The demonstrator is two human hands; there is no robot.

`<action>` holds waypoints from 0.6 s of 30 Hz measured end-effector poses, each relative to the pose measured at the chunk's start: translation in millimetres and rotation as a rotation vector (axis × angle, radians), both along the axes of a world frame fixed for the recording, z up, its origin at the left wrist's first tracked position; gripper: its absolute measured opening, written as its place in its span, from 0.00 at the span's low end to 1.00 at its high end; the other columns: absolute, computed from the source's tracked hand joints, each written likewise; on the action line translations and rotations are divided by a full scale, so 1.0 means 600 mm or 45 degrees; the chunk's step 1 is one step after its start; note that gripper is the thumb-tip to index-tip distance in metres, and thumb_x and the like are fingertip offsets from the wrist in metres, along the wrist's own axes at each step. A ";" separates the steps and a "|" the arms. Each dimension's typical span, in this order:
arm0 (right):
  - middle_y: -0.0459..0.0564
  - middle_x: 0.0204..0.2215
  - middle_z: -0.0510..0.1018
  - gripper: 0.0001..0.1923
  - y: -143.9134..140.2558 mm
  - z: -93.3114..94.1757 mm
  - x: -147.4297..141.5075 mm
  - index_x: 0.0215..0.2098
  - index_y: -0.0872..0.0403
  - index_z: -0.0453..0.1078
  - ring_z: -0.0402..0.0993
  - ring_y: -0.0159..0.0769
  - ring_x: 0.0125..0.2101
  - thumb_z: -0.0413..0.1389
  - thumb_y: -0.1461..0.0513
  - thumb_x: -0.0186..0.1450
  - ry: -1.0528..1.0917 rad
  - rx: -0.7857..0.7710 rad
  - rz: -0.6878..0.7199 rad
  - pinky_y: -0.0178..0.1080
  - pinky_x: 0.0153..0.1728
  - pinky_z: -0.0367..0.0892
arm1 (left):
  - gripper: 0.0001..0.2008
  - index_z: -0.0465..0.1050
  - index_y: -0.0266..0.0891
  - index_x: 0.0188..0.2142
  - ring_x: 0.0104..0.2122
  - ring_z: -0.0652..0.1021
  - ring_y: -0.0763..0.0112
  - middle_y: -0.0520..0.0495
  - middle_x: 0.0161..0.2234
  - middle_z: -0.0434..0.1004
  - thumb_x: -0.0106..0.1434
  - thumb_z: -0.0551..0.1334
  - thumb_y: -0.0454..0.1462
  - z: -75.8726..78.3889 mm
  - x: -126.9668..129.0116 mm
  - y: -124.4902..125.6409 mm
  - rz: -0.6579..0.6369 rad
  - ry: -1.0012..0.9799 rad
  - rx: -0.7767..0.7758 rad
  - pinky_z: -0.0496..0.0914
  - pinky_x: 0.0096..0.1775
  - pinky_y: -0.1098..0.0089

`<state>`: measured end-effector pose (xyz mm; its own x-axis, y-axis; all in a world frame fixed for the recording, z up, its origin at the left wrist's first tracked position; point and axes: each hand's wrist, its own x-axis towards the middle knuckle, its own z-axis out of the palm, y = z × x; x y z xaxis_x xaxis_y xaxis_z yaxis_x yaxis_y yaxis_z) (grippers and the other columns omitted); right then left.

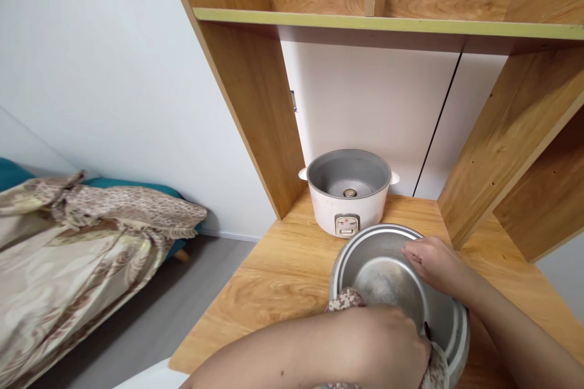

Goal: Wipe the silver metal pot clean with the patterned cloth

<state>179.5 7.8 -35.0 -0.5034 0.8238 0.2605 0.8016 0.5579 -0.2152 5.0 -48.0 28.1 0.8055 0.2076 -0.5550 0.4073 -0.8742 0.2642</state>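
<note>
A grey metal inner pot [383,279] of a rice cooker lies tilted at the table's front, its open mouth facing me. Inside it, my left hand [387,343] is closed on a patterned brown and white cloth [347,299], which bunches out on both sides of the hand. My right hand [429,261] is closed over the pot's right rim, with the fingertips curled inside. Just behind the pot stands the white rice cooker [319,213], lidless, showing its grey inside and the round centre of its heating plate. The pot's underside is hidden.
The wooden table [255,279] carries a shelf [387,23] above the cooker, with upright side boards [246,85] left and right. A sofa [150,185] draped with a patterned cover [100,255] stands at the left, beyond a strip of grey floor [196,279].
</note>
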 end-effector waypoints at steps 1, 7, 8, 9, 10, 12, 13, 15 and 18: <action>0.39 0.16 0.49 0.18 0.000 0.000 0.000 0.21 0.53 0.43 0.41 0.28 0.20 0.50 0.68 0.62 -0.003 0.002 0.001 0.37 0.23 0.38 | 0.19 0.75 0.32 0.46 0.32 0.81 0.56 0.37 0.37 0.82 0.58 0.55 0.36 0.003 0.000 -0.001 0.005 0.010 0.012 0.61 0.19 0.65; 0.39 0.16 0.49 0.18 0.001 0.000 0.000 0.21 0.53 0.44 0.43 0.27 0.20 0.49 0.67 0.62 -0.002 -0.009 -0.010 0.37 0.23 0.39 | 0.20 0.74 0.32 0.48 0.32 0.81 0.56 0.36 0.37 0.82 0.57 0.57 0.38 -0.001 -0.001 -0.002 0.038 0.007 -0.005 0.63 0.22 0.66; 0.39 0.16 0.50 0.18 0.001 0.000 0.000 0.20 0.53 0.44 0.43 0.27 0.20 0.49 0.67 0.63 -0.002 -0.019 -0.009 0.37 0.23 0.39 | 0.22 0.73 0.32 0.50 0.33 0.81 0.55 0.35 0.38 0.82 0.58 0.57 0.38 -0.004 -0.001 -0.002 0.047 -0.003 -0.011 0.64 0.22 0.66; 0.39 0.16 0.50 0.18 0.001 0.000 0.000 0.20 0.53 0.44 0.44 0.27 0.19 0.49 0.67 0.63 -0.001 -0.029 -0.011 0.37 0.23 0.39 | 0.24 0.71 0.32 0.53 0.33 0.81 0.54 0.34 0.40 0.81 0.58 0.56 0.39 -0.008 -0.002 -0.001 0.056 -0.005 -0.019 0.64 0.22 0.65; 0.40 0.16 0.51 0.18 0.001 0.000 0.000 0.20 0.53 0.44 0.44 0.27 0.19 0.49 0.66 0.63 0.000 -0.035 -0.014 0.37 0.23 0.39 | 0.25 0.69 0.32 0.55 0.34 0.81 0.54 0.34 0.41 0.81 0.58 0.56 0.39 -0.010 -0.003 -0.001 0.063 -0.004 -0.029 0.64 0.23 0.65; 0.40 0.16 0.51 0.18 0.000 0.001 0.000 0.21 0.53 0.44 0.45 0.27 0.20 0.49 0.66 0.63 0.003 -0.041 -0.022 0.37 0.23 0.39 | 0.26 0.69 0.31 0.55 0.35 0.81 0.54 0.34 0.42 0.81 0.57 0.57 0.38 -0.012 -0.003 -0.001 0.060 0.011 -0.050 0.65 0.23 0.65; 0.40 0.16 0.51 0.18 -0.001 0.002 0.000 0.21 0.53 0.44 0.45 0.27 0.20 0.49 0.66 0.63 0.003 -0.040 -0.021 0.37 0.23 0.39 | 0.24 0.71 0.31 0.53 0.35 0.81 0.55 0.34 0.42 0.81 0.57 0.57 0.37 -0.011 -0.003 0.000 0.054 0.015 -0.060 0.65 0.23 0.65; 0.40 0.16 0.51 0.18 -0.002 0.004 -0.001 0.21 0.53 0.45 0.45 0.27 0.19 0.48 0.66 0.63 -0.007 -0.042 -0.025 0.37 0.23 0.39 | 0.21 0.74 0.31 0.49 0.33 0.81 0.57 0.35 0.40 0.82 0.57 0.57 0.37 -0.005 -0.002 0.000 0.040 0.010 -0.066 0.64 0.22 0.66; 0.40 0.16 0.51 0.18 -0.002 0.006 -0.002 0.20 0.53 0.45 0.44 0.27 0.19 0.49 0.66 0.63 -0.029 -0.043 -0.038 0.37 0.23 0.39 | 0.18 0.76 0.31 0.45 0.31 0.81 0.58 0.36 0.37 0.82 0.57 0.57 0.36 0.004 0.000 0.000 0.020 0.009 -0.041 0.62 0.19 0.66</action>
